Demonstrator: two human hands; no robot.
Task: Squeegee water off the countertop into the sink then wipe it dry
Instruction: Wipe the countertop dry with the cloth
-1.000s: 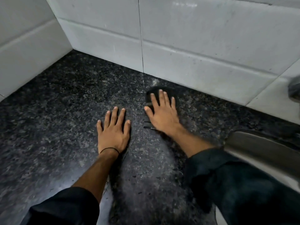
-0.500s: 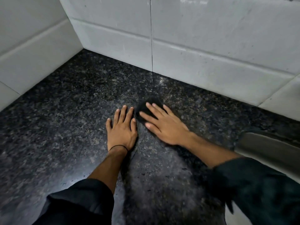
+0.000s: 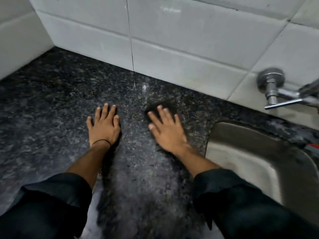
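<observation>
Head view: my right hand (image 3: 166, 130) lies flat, fingers spread, pressing a dark cloth pad (image 3: 161, 105) onto the speckled black granite countertop (image 3: 51, 104), grasping nothing. At nine o'clock my left hand (image 3: 103, 125) rests flat, released. At three o'clock sits the steel sink (image 3: 255, 152).

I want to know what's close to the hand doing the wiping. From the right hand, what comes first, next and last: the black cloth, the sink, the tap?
Measured from the right hand:
1. Black cloth: directly under the fingers, touching.
2. Sink: just to the hand's right, set into the countertop.
3. Tap: farthest, on the tiled wall, up and to the right.
</observation>
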